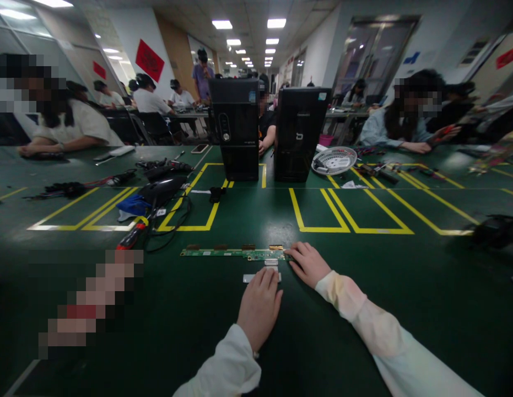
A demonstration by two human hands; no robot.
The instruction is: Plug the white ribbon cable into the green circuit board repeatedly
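A long, narrow green circuit board (215, 253) lies across the dark green table in front of me. Gold-brown tabs stick up along its far edge, and a silvery connector (271, 263) sits on its near edge. My right hand (309, 266) has its fingertips at the board's right end, holding it there. Just below the connector, my left hand (260, 306) lies palm down with fingers stretched out and thumb apart. Its fingertips rest over a small whitish flat strip (250, 278), partly hidden beneath them.
Two black computer towers (242, 129) (301, 132) stand upright ahead. To the left are a red-and-black handled tool (132, 234), a blue cloth (134, 205) and black cables (169, 231). A round white basket (334, 160) stands at right. Yellow tape marks the table; other people sit around.
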